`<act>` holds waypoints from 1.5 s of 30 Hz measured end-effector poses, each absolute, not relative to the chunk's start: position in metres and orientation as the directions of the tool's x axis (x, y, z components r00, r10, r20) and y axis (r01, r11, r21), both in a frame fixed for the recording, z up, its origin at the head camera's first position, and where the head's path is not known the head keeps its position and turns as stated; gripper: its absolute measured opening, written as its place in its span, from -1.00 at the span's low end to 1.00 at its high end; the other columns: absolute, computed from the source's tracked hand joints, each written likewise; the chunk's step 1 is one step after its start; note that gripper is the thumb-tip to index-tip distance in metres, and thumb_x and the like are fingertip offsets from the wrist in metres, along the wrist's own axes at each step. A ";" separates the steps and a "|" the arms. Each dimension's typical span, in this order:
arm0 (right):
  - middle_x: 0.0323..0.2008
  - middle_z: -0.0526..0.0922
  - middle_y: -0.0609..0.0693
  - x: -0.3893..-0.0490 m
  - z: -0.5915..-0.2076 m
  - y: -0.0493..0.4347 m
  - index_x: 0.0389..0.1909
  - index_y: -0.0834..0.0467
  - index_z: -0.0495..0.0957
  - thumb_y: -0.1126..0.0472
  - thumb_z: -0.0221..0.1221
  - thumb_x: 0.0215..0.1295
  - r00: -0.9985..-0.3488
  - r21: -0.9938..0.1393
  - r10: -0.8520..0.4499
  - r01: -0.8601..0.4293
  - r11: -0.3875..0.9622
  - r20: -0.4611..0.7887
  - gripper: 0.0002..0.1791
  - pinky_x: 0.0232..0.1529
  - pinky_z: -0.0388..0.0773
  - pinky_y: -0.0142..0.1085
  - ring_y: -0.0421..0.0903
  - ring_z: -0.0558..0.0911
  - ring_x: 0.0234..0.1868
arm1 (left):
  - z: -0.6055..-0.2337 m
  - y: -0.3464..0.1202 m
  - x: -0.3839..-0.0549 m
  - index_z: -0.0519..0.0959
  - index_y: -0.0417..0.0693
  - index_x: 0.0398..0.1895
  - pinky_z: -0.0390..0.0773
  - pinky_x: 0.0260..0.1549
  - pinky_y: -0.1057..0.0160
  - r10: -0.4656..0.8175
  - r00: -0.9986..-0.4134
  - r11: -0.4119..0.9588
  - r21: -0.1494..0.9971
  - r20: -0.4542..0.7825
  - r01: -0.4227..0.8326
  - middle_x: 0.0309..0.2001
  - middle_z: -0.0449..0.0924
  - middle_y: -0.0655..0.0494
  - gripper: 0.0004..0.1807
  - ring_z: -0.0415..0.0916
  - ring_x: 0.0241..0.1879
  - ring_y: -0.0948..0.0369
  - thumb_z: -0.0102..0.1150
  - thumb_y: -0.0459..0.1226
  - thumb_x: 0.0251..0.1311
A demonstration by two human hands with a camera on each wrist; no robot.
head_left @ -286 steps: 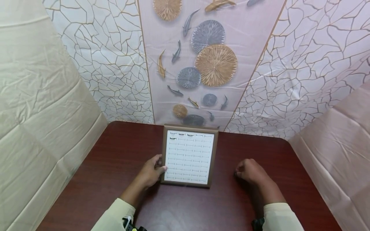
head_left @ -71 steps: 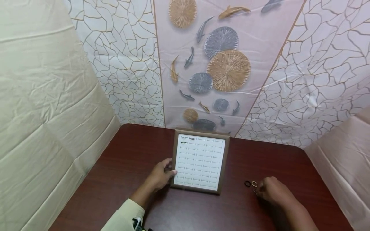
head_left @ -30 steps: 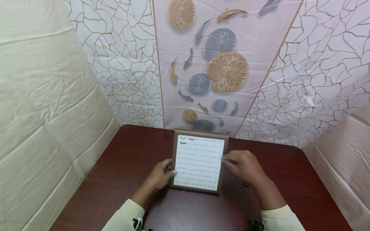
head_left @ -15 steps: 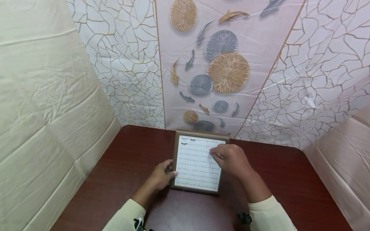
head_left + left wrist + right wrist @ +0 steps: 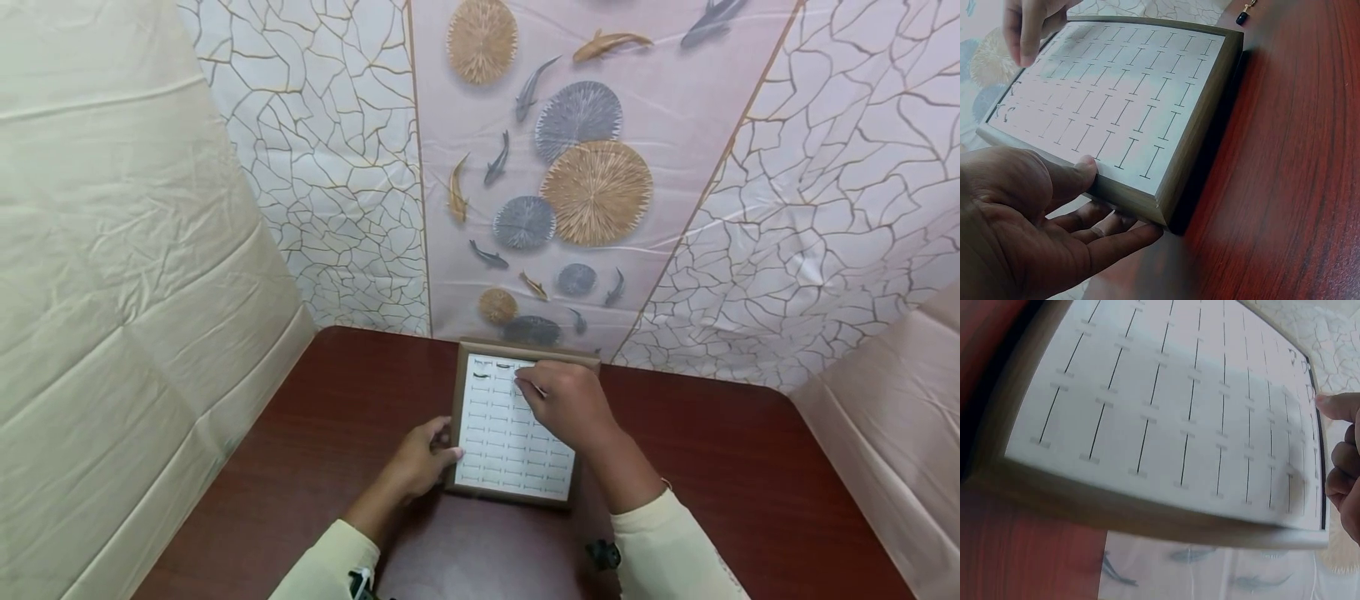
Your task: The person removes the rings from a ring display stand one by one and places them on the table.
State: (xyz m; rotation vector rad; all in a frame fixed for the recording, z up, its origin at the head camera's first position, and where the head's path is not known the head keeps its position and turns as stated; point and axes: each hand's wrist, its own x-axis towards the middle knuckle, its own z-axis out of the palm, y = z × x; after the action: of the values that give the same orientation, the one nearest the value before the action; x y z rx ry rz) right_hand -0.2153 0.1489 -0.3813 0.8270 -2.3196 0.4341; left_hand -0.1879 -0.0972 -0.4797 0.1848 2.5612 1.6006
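A ring display board [image 5: 517,433], a white panel with rows of short slits in a brown wooden frame, tilts up on the table. My left hand [image 5: 423,457] grips its left edge, thumb on the front and other fingers behind. Small dark rings sit near the top left, including a ring [image 5: 505,366] in the top row and a ring [image 5: 481,375] below. My right hand [image 5: 566,400] is over the upper board, fingers curled, index finger and thumb close to the top-row ring. Whether anything lies between its fingertips is hidden.
In the left wrist view, small black and gold pieces [image 5: 1244,14] lie on the dark red table [image 5: 1291,156]. My right arm covers part of the table in the head view. A patterned cloth [image 5: 360,167] hangs behind the table, with pale cloth [image 5: 112,292] at the left.
My right hand has moved from the rings on the table to the board's upper part, leftward across it. My left hand keeps its grip. A third top-row ring seen earliest no longer shows there.
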 end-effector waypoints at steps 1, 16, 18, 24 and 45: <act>-0.40 0.84 -0.01 -0.215 -0.381 0.147 -0.19 0.15 0.88 0.34 0.52 0.29 -0.611 -0.099 -0.442 -0.652 0.752 0.657 -0.89 -0.43 0.69 -0.28 -0.16 0.74 -0.44 | -0.480 -0.097 -0.188 0.45 -0.39 0.48 0.77 -0.22 0.12 0.166 -0.986 0.440 0.897 -0.028 0.049 0.07 0.70 -0.25 -0.36 0.69 -0.05 0.01 0.41 -0.41 0.38; -0.40 0.85 0.00 -0.220 -0.383 0.130 -0.20 0.12 0.88 0.36 0.46 0.36 -0.653 -0.160 -0.362 -0.599 0.785 0.665 -0.90 -0.39 0.76 -0.19 -0.09 0.82 -0.40 | -0.479 -0.093 -0.187 0.48 -0.38 0.46 0.77 -0.10 0.09 0.175 -0.984 0.447 0.893 -0.019 0.062 0.04 0.74 -0.21 -0.37 0.70 -0.02 0.02 0.43 -0.41 0.36; -0.39 0.85 0.00 -0.221 -0.383 0.129 -0.21 0.12 0.89 0.37 0.45 0.36 -0.659 -0.169 -0.354 -0.593 0.787 0.663 -0.90 -0.36 0.78 -0.18 -0.08 0.83 -0.37 | -0.479 -0.093 -0.187 0.49 -0.37 0.45 0.77 -0.12 0.10 0.177 -0.984 0.448 0.892 -0.018 0.064 0.04 0.75 -0.20 -0.38 0.71 -0.03 0.03 0.43 -0.41 0.37; -0.39 0.85 -0.02 -0.221 -0.383 0.126 -0.25 0.12 0.87 0.40 0.40 0.40 -0.674 -0.179 -0.349 -0.583 0.793 0.651 -0.86 -0.37 0.77 -0.21 -0.11 0.83 -0.36 | -0.478 -0.093 -0.186 0.46 -0.39 0.47 0.77 -0.18 0.12 0.179 -0.983 0.439 0.897 -0.026 0.056 0.06 0.72 -0.22 -0.37 0.69 -0.04 0.03 0.41 -0.41 0.38; -0.37 0.87 0.01 -0.218 -0.390 0.136 -0.22 0.16 0.87 0.39 0.48 0.32 -0.560 -0.131 -0.415 -0.693 0.709 0.717 -0.91 -0.42 0.76 -0.25 -0.13 0.81 -0.41 | -0.478 -0.095 -0.187 0.45 -0.43 0.47 0.73 0.08 -0.03 0.153 -0.988 0.485 0.872 -0.012 0.065 0.07 0.73 -0.25 -0.35 0.69 0.02 -0.01 0.42 -0.38 0.38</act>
State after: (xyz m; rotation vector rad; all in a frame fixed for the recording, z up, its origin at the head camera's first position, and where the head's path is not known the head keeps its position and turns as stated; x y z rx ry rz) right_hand -0.2178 0.1364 -0.3898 0.8389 -2.2355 0.5315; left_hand -0.1875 -0.0953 -0.4782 0.1936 2.6302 1.5392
